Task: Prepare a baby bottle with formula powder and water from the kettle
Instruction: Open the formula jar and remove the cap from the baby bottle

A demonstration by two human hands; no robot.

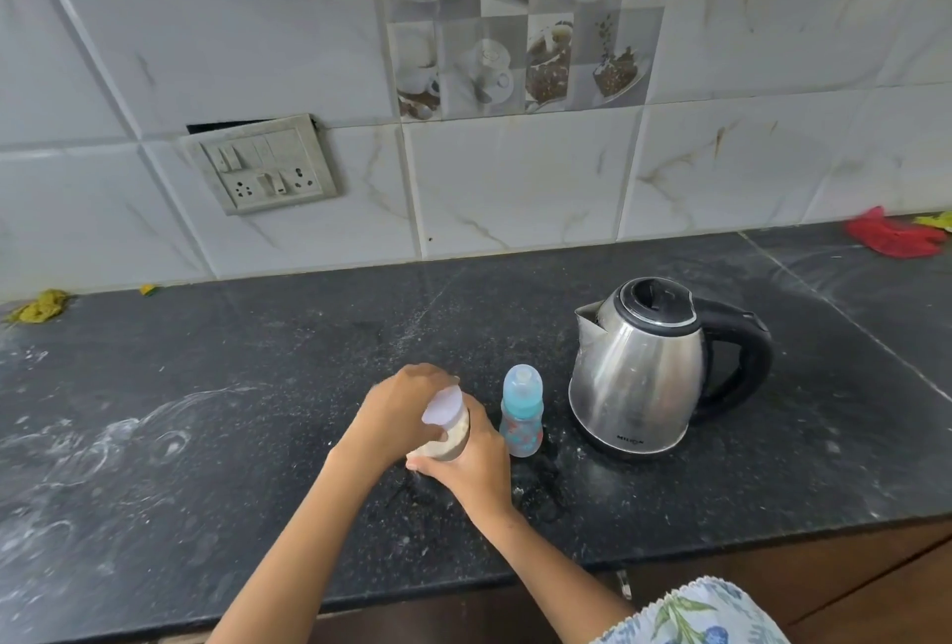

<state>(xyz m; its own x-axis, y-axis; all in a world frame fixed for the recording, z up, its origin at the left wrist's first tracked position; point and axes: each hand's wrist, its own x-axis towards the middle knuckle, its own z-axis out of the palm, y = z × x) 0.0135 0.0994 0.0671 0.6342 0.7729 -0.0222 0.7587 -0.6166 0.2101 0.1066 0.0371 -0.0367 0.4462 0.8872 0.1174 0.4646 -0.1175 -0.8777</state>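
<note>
Jar [447, 429] at frame centre: lower body and base hidden behind right hand [476, 463]; side hidden by left hand [404, 411]. Lid [442, 405] motion-blurred, edge unclear. Left fingers [440, 432] partly behind jar. Kettle [636, 370] brand lettering too small to read. Red cloth [894, 239] and yellow item [935, 220] at right edge cut off. Sleeve [695, 615] cut by bottom edge. Tabletop [206, 411] runs past both sides.

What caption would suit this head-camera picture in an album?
Both hands, left and right, hold a powder jar on the counter, beside a capped bottle and kettle.
</note>
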